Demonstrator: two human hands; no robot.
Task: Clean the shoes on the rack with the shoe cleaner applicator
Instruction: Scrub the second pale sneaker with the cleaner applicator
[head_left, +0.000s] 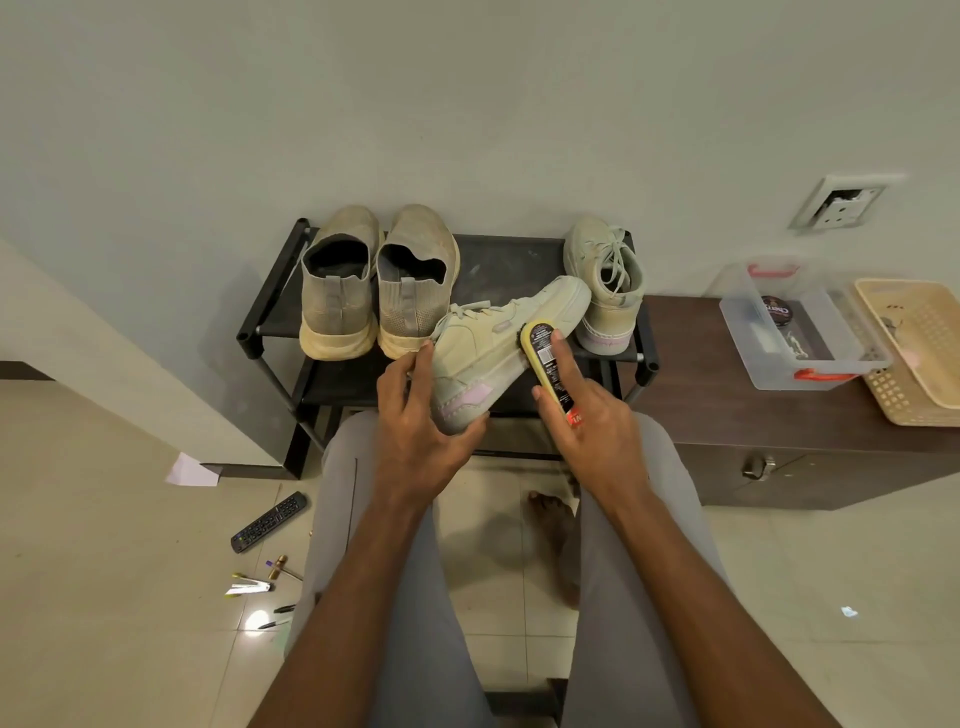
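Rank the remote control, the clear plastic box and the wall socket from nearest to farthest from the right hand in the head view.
From the right hand:
1. Clear plastic box, to its right on the dark cabinet.
2. Remote control, on the floor to the lower left, beyond the left leg.
3. Wall socket, up on the wall to the right.

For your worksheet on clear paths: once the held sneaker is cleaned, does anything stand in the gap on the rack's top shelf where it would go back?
Nothing visible does. The bare stretch of rack lies between the grey slip-on pair and the matching sneaker. The left hand holds the sneaker just in front of it; the right hand holds the applicator against its side.
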